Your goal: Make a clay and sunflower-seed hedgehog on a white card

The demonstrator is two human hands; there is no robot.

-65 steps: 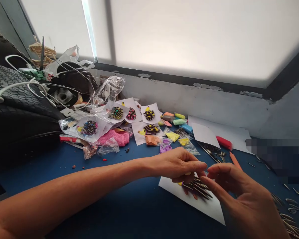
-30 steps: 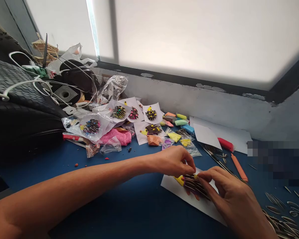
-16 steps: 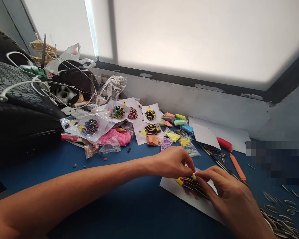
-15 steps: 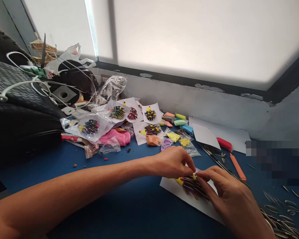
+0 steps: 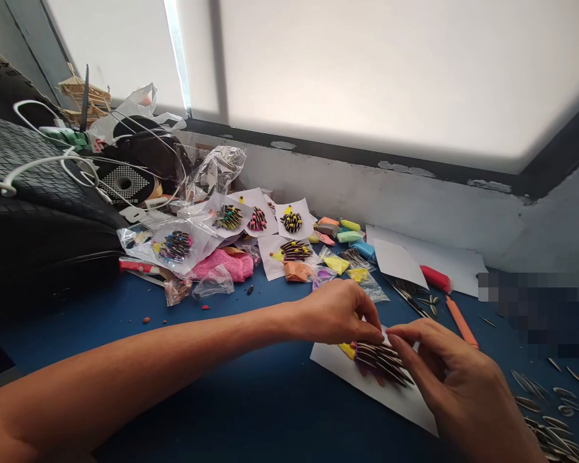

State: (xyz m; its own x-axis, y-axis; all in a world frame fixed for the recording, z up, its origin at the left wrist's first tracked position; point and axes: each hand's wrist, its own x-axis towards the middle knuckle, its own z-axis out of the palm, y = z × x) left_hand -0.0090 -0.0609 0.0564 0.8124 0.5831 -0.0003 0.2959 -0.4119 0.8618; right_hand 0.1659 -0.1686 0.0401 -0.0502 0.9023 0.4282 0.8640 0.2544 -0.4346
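My left hand pinched the seed-spiked clay hedgehog at its far edge, its grip clamped on it, while my right hand hovered fingers apart just right of it. It lay on white paper on the blue counter; gentle, steadying pressure seemed wise.

The left forearm reaches in from the lower left, stretched long and nearly level, bare to the elbow. The left hand is arched palm down, fingers curled, thumb and forefinger pinched together at their tips. The right hand comes in from the lower right corner, back uppermost, fingers loosely bent, its forefinger tip just beside the left hand's.
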